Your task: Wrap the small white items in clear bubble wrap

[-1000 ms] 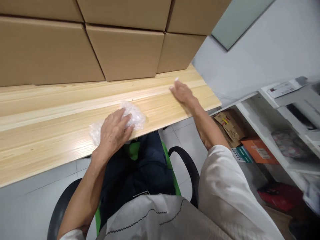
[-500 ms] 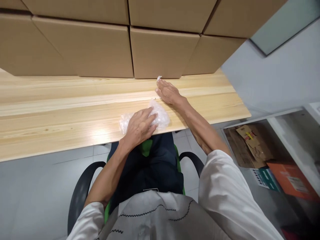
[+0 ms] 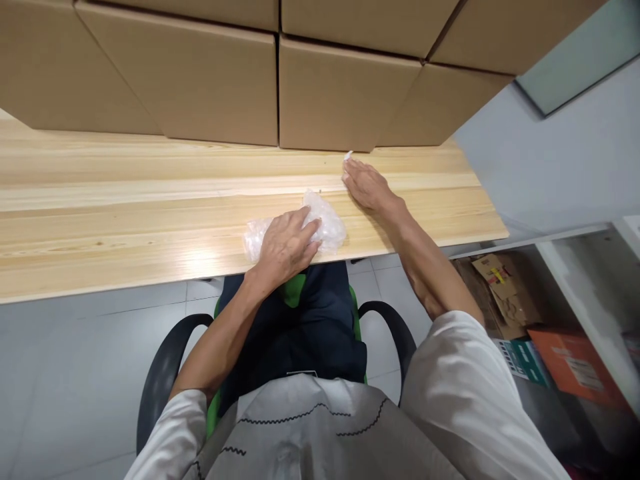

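Under my left hand, near the table's front edge, lies a crumpled piece of clear bubble wrap. The fingers curl over it and hold it, with the wrap showing on both sides. Farther forward and to the right, my right hand lies low on the wooden table. A small white tip of what looks like a tissue sticks out beyond its fingertips; the rest is hidden under the hand.
Stacked cardboard boxes line the back of the table. To the right, a low shelf holds flattened cardboard and an orange box. Black chair armrests flank my legs below the table edge.
My right hand has slid to the right across the table with the white tissue. My left hand stays on the bubble wrap. The view has shifted slightly.
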A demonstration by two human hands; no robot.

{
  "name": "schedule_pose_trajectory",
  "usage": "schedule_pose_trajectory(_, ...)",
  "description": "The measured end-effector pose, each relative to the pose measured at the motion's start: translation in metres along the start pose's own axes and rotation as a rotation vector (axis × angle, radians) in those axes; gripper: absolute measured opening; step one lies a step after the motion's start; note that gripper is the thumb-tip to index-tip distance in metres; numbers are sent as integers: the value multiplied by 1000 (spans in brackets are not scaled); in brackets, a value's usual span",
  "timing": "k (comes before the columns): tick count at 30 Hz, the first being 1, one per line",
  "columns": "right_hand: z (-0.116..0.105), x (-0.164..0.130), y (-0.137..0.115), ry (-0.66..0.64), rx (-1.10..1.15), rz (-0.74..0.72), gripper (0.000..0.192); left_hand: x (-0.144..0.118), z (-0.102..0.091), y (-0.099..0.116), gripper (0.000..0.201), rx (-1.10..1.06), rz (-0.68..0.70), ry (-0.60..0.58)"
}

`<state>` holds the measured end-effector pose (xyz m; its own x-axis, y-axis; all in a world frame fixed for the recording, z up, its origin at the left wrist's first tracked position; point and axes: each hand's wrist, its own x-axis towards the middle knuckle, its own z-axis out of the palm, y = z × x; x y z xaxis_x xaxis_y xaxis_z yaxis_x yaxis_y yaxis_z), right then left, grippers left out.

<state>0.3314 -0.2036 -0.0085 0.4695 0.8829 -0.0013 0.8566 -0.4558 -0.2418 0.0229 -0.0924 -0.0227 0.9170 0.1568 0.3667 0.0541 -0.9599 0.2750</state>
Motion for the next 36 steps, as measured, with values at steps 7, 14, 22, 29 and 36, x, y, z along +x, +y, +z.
schedule_pose_trajectory(7,4,-10,-46,-117,71,-299,90,-8,-9,-7,45,-43,-7,-22)
schedule_pose_trajectory(14,-2,-38,-39,-51,45,-164,87,-14,-14,-9,45,-72,-45,-30)
schedule_pose_trajectory(22,-3,-53,-32,-30,6,-152,80,-20,-17,-8,45,-42,-46,-19)
schedule_pose_trajectory(29,10,-41,-51,-52,14,-318,78,-18,-17,-2,45,12,4,-41)
schedule_pose_trajectory(36,9,-29,-36,49,-1,-233,78,-21,-17,0,39,56,32,-14)
